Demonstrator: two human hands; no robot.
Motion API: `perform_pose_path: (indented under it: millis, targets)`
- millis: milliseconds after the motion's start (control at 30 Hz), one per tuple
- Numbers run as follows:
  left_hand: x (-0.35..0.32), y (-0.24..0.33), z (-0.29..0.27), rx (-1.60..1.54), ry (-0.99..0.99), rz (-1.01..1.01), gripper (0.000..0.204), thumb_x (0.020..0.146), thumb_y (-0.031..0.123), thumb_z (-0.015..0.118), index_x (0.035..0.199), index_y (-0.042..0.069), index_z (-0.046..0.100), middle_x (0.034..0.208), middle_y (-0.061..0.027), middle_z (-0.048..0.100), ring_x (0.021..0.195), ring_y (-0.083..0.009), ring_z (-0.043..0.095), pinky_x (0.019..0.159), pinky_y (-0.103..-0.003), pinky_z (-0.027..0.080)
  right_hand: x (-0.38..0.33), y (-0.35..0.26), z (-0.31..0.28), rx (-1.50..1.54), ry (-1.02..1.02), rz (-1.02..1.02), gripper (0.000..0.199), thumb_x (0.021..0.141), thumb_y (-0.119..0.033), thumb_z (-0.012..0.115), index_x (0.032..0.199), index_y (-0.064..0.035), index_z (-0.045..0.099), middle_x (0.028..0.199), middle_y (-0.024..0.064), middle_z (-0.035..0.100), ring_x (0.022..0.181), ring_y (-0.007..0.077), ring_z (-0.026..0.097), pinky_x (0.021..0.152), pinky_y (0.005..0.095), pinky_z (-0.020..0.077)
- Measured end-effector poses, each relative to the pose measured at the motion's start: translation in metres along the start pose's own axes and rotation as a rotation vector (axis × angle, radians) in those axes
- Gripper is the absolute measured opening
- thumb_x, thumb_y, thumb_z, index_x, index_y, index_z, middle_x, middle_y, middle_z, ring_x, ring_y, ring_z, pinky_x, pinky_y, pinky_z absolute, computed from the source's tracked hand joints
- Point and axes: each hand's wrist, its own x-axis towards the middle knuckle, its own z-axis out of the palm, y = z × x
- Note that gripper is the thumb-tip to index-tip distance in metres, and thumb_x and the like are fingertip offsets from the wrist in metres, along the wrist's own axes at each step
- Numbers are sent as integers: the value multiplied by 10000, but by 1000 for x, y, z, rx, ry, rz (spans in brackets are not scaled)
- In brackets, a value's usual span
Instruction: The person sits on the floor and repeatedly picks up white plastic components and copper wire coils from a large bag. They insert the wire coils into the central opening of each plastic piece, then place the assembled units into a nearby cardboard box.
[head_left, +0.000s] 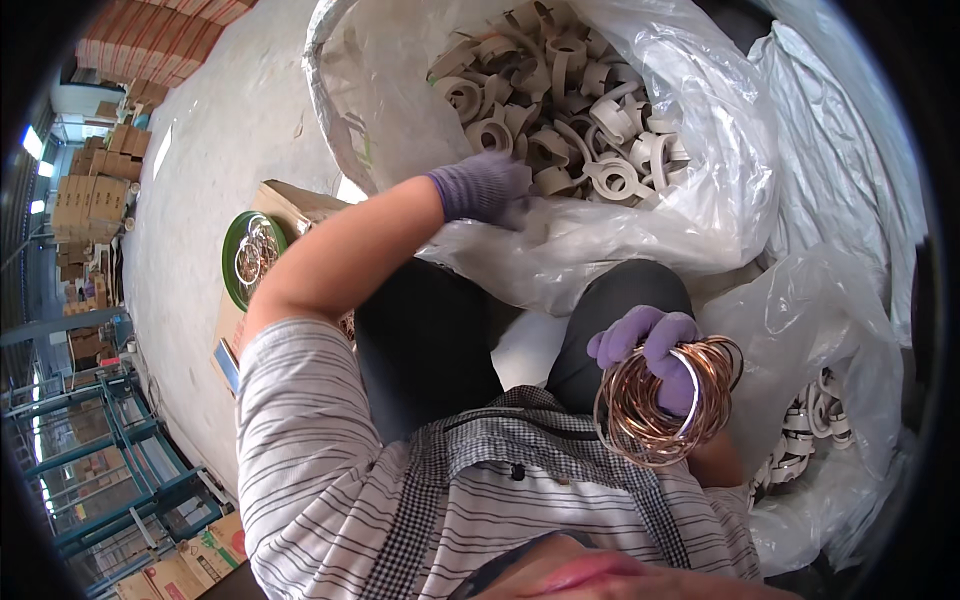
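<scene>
Left hand: your left hand point(490, 190) in its purple glove is out at the near left edge of the big heap, kinda motion-blurred, so I can't tell how far the fingers are spread or if they've got hold of anything
Right hand: your right hand point(655, 342), purple glove too, is curled through a fat bunch of coppery wire rings point(632, 415), hanging on to them near your right knee, with one paler, shiny ring in the mix
Grey parts: a big heap of ring-shaped plastic parts point(560, 110) sits at the far side, inside a clear plastic bag point(715, 215)
Right side: a second clear bag point(790, 305) with more pale parts point(815, 425) in it
Left side: a round green tray point(228, 262) of shiny rings point(257, 252), right by some cardboard point(300, 203)
Far left: brown boxes point(90, 205) stacked up
</scene>
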Motion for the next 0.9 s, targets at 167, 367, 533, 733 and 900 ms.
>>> perform_pose_path:
  millis: [167,367,533,733,900]
  targets:
    - [-21,-109,143,-373,-331,-9,348,881,338,722,1194,198,780,1142,-72,771,1070,-232,702,992,-370,506,-21,0,-10,65,-5,-142,165,1033,-204,624,1071,-44,638,1128,233,638,996,325,653,1019,501,499]
    - [16,-35,15,-279,38,-433,423,840,414,735,1149,126,757,1141,-151,748,1107,-361,686,973,-434,530,-28,-6,-12,81,10,-151,145,1049,-206,593,1051,-64,624,1099,204,627,967,321,640,997,524,494]
    - [63,-78,35,-212,453,-748,475,881,360,698,1273,92,669,1220,-187,714,1117,-339,695,965,-456,542,-21,-18,-2,-54,62,-67,210,1068,-252,566,911,-114,554,1051,134,604,874,275,617,897,486,492]
    - [90,-117,62,-132,417,-768,402,874,322,697,1206,97,683,1150,-199,722,1100,-355,699,942,-470,551,-24,-18,0,-75,81,-58,198,1062,-242,567,912,-114,544,1044,130,598,902,278,598,906,485,482]
    - [37,-72,5,-480,814,-687,487,823,335,748,1205,38,691,1047,-211,742,981,-364,725,870,-445,569,-29,-12,-4,72,97,-126,107,1022,-104,594,1098,-54,650,1137,214,642,1045,320,632,1022,485,490]
